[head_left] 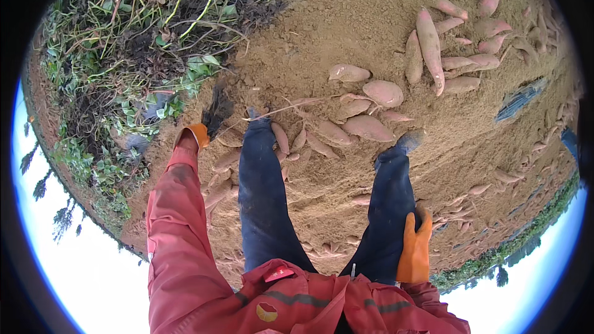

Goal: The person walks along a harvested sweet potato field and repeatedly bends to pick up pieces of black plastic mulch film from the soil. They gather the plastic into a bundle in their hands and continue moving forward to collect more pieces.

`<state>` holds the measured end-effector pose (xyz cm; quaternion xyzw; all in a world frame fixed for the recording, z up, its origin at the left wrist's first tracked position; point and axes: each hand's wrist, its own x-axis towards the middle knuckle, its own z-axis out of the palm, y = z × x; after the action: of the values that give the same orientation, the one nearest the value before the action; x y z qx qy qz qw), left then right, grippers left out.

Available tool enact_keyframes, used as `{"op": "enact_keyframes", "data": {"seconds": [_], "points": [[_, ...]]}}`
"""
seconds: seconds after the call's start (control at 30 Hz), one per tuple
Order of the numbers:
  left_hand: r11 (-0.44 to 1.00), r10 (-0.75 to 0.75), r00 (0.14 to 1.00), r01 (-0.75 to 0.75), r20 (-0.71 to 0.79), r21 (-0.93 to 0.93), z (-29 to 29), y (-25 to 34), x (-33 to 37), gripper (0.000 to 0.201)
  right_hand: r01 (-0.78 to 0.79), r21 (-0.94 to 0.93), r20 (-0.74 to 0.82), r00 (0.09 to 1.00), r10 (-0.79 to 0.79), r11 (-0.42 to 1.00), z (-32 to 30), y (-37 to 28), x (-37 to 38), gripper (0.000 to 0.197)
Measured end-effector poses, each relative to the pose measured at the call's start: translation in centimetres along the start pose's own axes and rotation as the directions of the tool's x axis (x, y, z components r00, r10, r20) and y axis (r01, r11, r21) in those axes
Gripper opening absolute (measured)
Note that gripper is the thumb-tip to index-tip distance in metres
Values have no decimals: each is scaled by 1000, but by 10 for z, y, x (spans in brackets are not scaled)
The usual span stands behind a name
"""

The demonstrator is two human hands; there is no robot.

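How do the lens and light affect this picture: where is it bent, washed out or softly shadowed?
Head view: the green strip at the horizon curves along the rim; the sky is nearly white; light on the sweet potatoes looks diffuse, shadows soft.

Faded red long-sleeved jacket (201, 284), dark chest stripe (303, 300), round yellow badge (267, 312), orange gloves (414, 253), dirt-smudged navy trousers (266, 192).

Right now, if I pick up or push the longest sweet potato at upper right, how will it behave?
The longest sweet potato would probably feel stiff, given its thick, solid-looking body. Its rounded sides suggest it could roll sideways if pushed, though neighbouring sweet potatoes might stop it.
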<state>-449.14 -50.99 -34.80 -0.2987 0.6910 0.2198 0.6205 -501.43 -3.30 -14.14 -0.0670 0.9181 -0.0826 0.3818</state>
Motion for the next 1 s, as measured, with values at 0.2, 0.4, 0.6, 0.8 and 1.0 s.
{"op": "enact_keyframes", "data": {"seconds": [0.2,0.4,0.6,0.8,1.0], "points": [[992,-20,999,15,-39,-128,2,2,-91,45,16,37,-6,1000,-16,999,6,2,1,48],[801,-207,977,202,57,-563,-33,11,-171,52,3,-26,-9,1000,-3,1000,15,1,1,47],[851,-207,978,194,28,-488,15,-25,-197,38,45,-18,16,999,-45,999,18,-7,3,48],[991,-135,987,134,89,20,114,-77,-192,28,33,6,16,999,-33,999,19,-16,-1,47],[971,-212,836,121,506,206,207,-135,-254,30,45,-36,-7,999,-46,998,29,-10,-3,47]]}}
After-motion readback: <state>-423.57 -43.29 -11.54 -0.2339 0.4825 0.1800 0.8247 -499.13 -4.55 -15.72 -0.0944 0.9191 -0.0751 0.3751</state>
